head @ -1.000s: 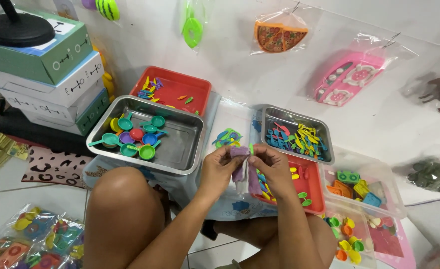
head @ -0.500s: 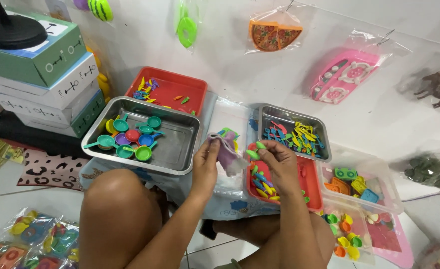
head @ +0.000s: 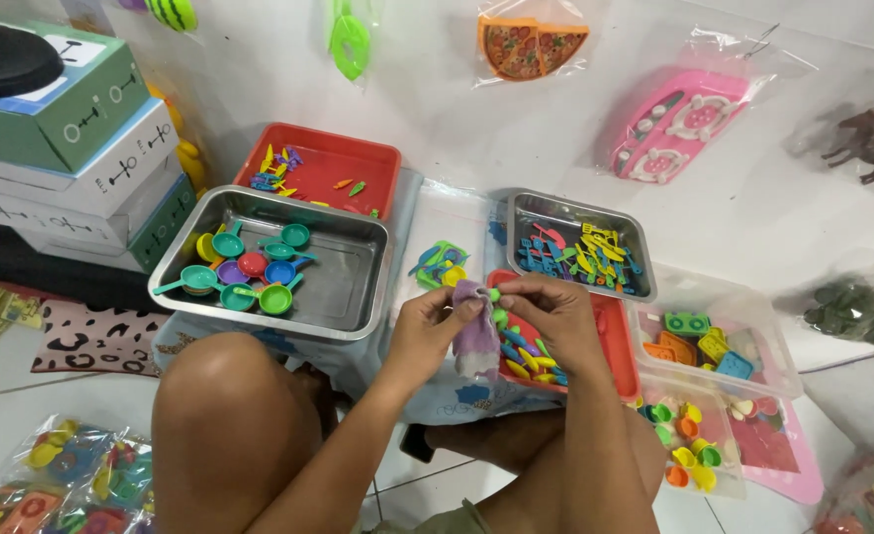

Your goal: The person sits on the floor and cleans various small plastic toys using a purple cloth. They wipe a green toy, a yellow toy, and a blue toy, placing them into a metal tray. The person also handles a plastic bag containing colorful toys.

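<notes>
My left hand (head: 429,326) pinches the top edge of a small clear plastic bag (head: 476,338) with a purple tint, held upright between my knees. My right hand (head: 553,318) grips the bag's other edge and holds a small green toy piece (head: 494,295) at its mouth. Just below and behind my hands lies a red tray (head: 619,348) with several small coloured toy utensils. Left of my hands stands a steel tray (head: 343,289) holding several toy pans in teal, green, red and blue.
A second steel tray (head: 577,212) of mixed plastic utensils and another red tray (head: 348,163) sit further back. Clear tubs (head: 753,309) of toy pieces stand at the right. Stacked boxes (head: 71,148) rise at the left. Bagged toys lie around on the white floor.
The view has shifted closer. My hands have come together on the bag again, with the right hand bringing a green piece to its opening.
</notes>
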